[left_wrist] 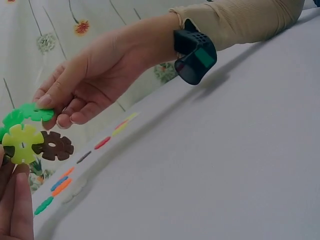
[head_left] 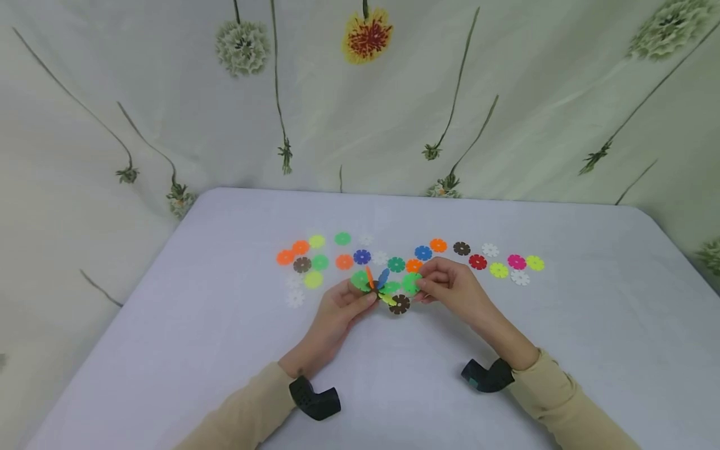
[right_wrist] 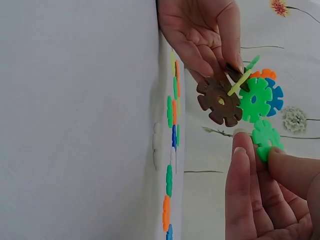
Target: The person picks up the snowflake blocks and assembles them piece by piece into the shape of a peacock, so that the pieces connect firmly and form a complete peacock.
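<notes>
My left hand (head_left: 340,307) grips a cluster of slotted plastic flower discs by a dark disc at its centre, held above the table. Orange (right_wrist: 267,74), blue (right_wrist: 275,98), green (right_wrist: 254,102) and yellow (left_wrist: 22,145) discs stick out of it at different angles. A brown disc (right_wrist: 218,102) is joined on through the yellow one. Between thumb and fingertips, my right hand (head_left: 454,289) pinches a bright green disc (right_wrist: 266,136) on the cluster's right side. In the right wrist view its edge meets another green disc; their slots there are too small to make out.
Several loose discs lie flat beyond my hands on the white table (head_left: 225,350), among them an orange disc (head_left: 285,257) at the left, a blue disc (head_left: 424,252) in the middle and a pink disc (head_left: 516,262) at the right. A flower-printed cloth (head_left: 360,125) hangs behind.
</notes>
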